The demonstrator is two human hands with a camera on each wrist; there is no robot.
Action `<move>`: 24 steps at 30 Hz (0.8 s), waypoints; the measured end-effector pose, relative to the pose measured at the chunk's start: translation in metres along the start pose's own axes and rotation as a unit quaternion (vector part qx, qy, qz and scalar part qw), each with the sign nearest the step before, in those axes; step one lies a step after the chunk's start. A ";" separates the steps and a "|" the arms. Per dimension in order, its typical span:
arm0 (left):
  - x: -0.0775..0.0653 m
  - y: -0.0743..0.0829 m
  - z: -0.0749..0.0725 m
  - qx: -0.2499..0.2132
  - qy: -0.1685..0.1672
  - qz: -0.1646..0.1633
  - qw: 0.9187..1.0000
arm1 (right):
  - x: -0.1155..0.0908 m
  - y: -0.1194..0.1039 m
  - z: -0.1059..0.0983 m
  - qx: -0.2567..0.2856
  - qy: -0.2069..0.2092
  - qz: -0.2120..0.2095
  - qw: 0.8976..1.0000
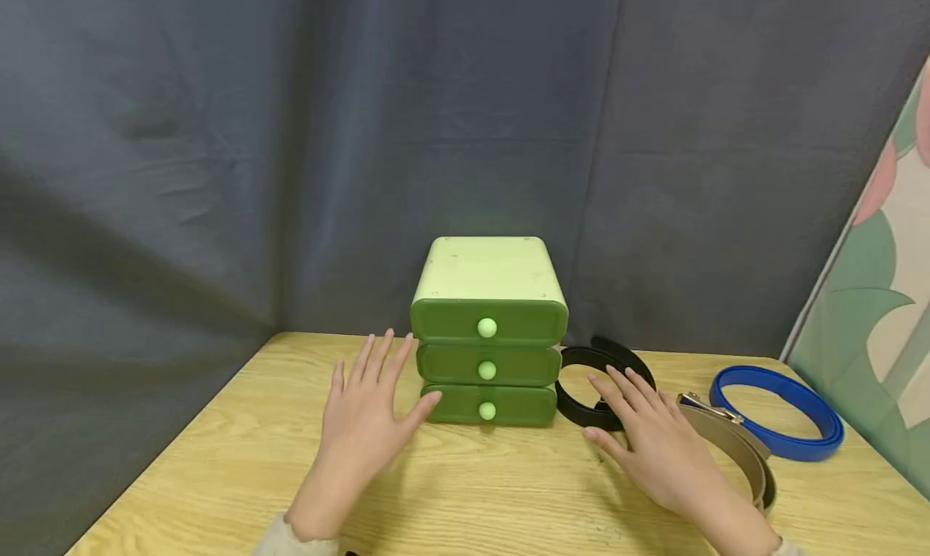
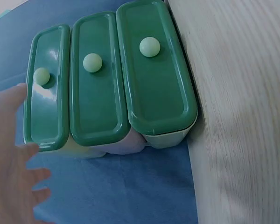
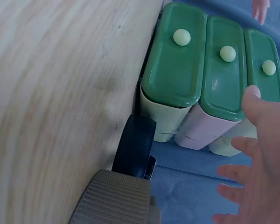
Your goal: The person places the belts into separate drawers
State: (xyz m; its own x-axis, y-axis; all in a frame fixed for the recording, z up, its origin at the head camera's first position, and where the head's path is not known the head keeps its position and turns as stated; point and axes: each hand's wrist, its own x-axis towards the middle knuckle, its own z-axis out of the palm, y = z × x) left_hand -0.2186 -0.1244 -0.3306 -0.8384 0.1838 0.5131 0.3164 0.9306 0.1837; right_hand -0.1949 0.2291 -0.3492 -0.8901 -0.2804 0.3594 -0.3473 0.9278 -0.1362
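A small green cabinet [image 1: 494, 269] with three stacked drawers and pale round knobs stands at the middle of the table's back; all its drawers look closed. My left hand [image 1: 366, 427] is held with fingers spread, in front and to the left of the cabinet. On the other side, my right hand [image 1: 661, 443] hovers with fingers extended, nearest the coiled belts. It partly covers a black belt [image 1: 577, 411] and a brown belt [image 1: 741, 451] with a metal buckle. Neither hand holds anything. In the right wrist view the cabinet [image 3: 175, 60] appears turned sideways.
Farther right lies a coiled blue belt [image 1: 802, 447] on the wooden table [image 1: 240, 459]. Dark grey cloth [image 1: 465, 120] hangs behind and along the left. A panel with painted leaves [image 1: 882, 298] borders the right side.
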 end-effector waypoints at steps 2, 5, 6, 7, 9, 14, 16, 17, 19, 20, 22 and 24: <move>0.003 0.000 -0.001 -0.011 0.012 0.001 1.000 | 0.001 -0.001 -0.001 -0.001 0.002 -0.001 1.000; 0.007 0.000 -0.002 -0.031 0.025 0.003 0.999 | 0.001 -0.001 -0.003 0.005 0.005 0.000 1.000; 0.007 0.000 -0.002 -0.040 0.028 0.003 0.999 | 0.001 -0.001 -0.003 0.008 0.004 0.001 1.000; 0.008 0.000 -0.002 -0.050 0.032 0.003 0.998 | 0.001 -0.001 -0.004 0.012 0.001 0.002 1.000; 0.010 -0.001 -0.001 -0.075 0.040 0.001 0.996 | 0.000 -0.001 -0.005 0.015 -0.001 0.004 1.000; 0.026 -0.009 0.009 -0.186 0.047 -0.012 0.981 | 0.000 -0.001 -0.006 0.014 0.008 0.005 1.000; 0.033 -0.014 0.016 -0.261 0.037 -0.026 0.964 | 0.000 0.000 -0.006 0.014 0.009 0.005 1.000; 0.037 -0.016 0.020 -0.302 0.030 -0.034 0.952 | 0.001 -0.001 -0.006 0.016 0.007 0.007 1.000; 0.044 -0.019 0.027 -0.383 0.018 -0.049 0.922 | 0.001 -0.001 -0.006 0.020 0.005 0.007 1.000; 0.048 -0.020 0.030 -0.424 0.014 -0.052 0.904 | 0.001 -0.001 -0.005 0.022 0.004 0.007 1.000; 0.057 -0.020 0.034 -0.486 0.010 -0.057 0.872 | 0.001 -0.002 -0.005 0.026 0.004 0.008 1.000; 0.065 -0.018 0.037 -0.533 0.011 -0.055 0.844 | 0.001 -0.003 -0.004 0.027 0.006 0.009 1.000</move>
State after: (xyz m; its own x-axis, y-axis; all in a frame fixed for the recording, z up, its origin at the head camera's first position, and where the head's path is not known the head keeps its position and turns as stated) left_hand -0.2952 -0.1179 -0.3321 -0.8842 0.0984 0.4566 0.4663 0.1267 0.8755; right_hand -0.1934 0.2271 -0.3449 -0.8931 -0.2597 0.3674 -0.3460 0.9184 -0.1918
